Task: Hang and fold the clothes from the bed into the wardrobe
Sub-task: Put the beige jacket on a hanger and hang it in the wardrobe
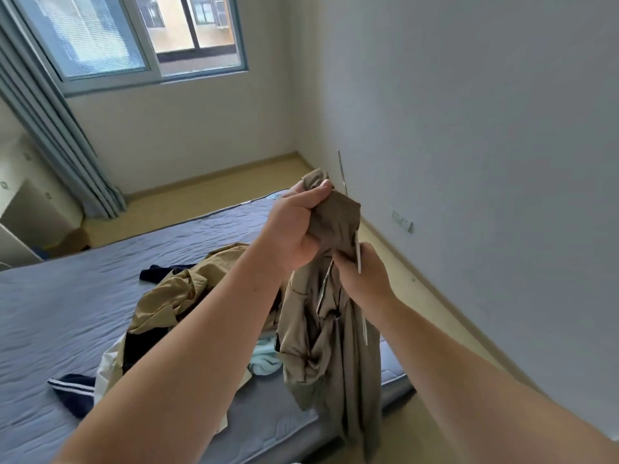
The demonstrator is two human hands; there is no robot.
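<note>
- Progress, judged: early. One shirt (331, 346) is in hand, and a pile waits on the bed (67, 296).
- Pile, unsorted: tan garment (174, 296), navy piece (72, 393), white item (107, 366), pale blue item (266, 360). None is folded.
- The wardrobe cannot be picked out with certainty, so the count of clothes stored is unknown.
- Step in hand, judged: fitting the shirt onto a wire hanger (358, 259). It is not yet seated, as no shoulder sits squarely on the wire.
- Left hand (298, 226): fingers curled tight round the bunched top of the shirt, thumb on top.
- Right hand (366, 279): fingers closed on the cloth by the front opening. The wire runs past this hand; whether it also pinches the wire cannot be told.
- The shirt is held up in the air above the near bed edge.
- Shirt looks: olive-grey, thin and limp, heavily creased, hanging in twisted folds with its front opening showing.
</note>
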